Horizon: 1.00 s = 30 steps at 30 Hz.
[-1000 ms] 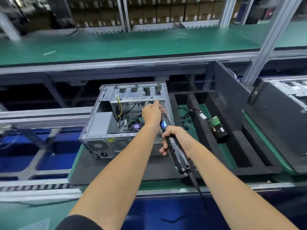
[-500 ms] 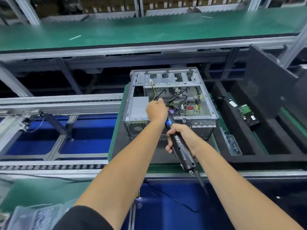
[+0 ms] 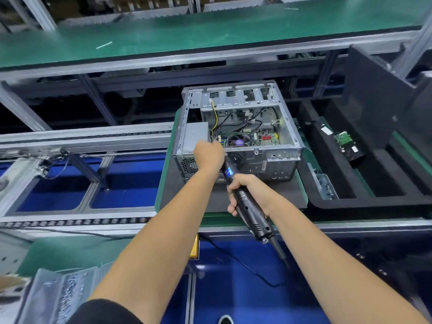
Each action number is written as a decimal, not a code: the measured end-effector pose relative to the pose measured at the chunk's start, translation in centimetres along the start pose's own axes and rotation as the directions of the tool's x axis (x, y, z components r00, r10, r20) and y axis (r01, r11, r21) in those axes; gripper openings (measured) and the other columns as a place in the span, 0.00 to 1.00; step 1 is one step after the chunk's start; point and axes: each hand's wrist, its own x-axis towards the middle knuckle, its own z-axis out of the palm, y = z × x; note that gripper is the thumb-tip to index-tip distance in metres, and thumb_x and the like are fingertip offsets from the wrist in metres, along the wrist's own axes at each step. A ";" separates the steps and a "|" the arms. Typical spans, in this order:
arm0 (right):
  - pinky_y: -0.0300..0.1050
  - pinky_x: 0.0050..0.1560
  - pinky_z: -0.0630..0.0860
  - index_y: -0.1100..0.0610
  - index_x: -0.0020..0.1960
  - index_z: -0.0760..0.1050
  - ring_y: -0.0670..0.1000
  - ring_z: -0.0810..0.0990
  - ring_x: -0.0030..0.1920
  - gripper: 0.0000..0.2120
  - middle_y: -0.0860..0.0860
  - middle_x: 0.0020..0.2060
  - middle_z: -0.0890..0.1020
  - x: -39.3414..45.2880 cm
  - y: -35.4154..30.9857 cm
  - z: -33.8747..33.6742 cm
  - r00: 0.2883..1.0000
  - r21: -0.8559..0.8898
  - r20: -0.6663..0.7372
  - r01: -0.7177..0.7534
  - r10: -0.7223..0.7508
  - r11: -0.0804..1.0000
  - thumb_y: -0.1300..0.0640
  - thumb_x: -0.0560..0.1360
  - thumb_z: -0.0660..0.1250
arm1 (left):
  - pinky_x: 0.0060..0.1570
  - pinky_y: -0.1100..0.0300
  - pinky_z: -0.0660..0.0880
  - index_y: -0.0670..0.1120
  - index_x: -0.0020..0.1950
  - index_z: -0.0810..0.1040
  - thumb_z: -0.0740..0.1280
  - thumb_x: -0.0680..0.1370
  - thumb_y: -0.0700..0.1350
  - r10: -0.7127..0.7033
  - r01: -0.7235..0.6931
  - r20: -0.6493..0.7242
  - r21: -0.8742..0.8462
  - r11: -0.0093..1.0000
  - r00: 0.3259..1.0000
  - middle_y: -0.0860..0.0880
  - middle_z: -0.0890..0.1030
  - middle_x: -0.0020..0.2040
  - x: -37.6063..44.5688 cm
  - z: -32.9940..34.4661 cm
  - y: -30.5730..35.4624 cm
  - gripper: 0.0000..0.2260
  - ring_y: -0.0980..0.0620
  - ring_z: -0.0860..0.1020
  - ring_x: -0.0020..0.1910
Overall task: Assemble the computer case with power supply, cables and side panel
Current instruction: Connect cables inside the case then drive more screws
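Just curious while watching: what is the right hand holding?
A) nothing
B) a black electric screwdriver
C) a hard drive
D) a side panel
B: the right hand grips a black electric screwdriver with a cord, pointed at the open computer case.

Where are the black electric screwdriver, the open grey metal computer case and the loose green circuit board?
black electric screwdriver (image 3: 249, 212), head view, ribbed handle.
open grey metal computer case (image 3: 284, 133), head view, right wall.
green circuit board (image 3: 343, 139), head view, board's face.
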 end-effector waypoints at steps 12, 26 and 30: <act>0.46 0.32 0.76 0.60 0.37 0.72 0.58 0.77 0.29 0.07 0.58 0.28 0.75 0.4 3.5 -0.4 0.996 -0.043 0.060 -0.061 0.064 0.997 0.57 0.63 0.66 | 0.25 0.65 0.75 0.40 0.39 0.78 0.64 0.81 0.45 -0.052 0.078 0.469 -0.037 0.996 0.882 0.48 0.76 0.29 0.1 -5.2 -3.3 0.13 0.57 0.76 0.23; 0.46 0.33 0.77 0.61 0.39 0.70 0.57 0.78 0.29 0.10 0.58 0.28 0.76 0.1 3.5 -1.0 0.993 -0.171 0.044 -0.098 0.107 0.980 0.57 0.63 0.66 | 0.28 0.65 0.77 0.41 0.40 0.79 0.69 0.78 0.45 -0.191 0.224 0.572 0.014 0.975 0.798 0.46 0.80 0.32 0.6 -5.8 -3.5 0.10 0.55 0.79 0.27; 0.46 0.32 0.76 0.61 0.40 0.69 0.57 0.78 0.29 0.10 0.57 0.28 0.76 0.4 3.6 -0.7 0.994 -0.127 0.032 -0.096 0.100 0.987 0.57 0.63 0.66 | 0.27 0.67 0.75 0.42 0.41 0.79 0.69 0.77 0.43 -0.217 0.335 0.507 -0.152 0.930 0.834 0.49 0.79 0.30 0.1 -4.5 -4.0 0.07 0.57 0.75 0.27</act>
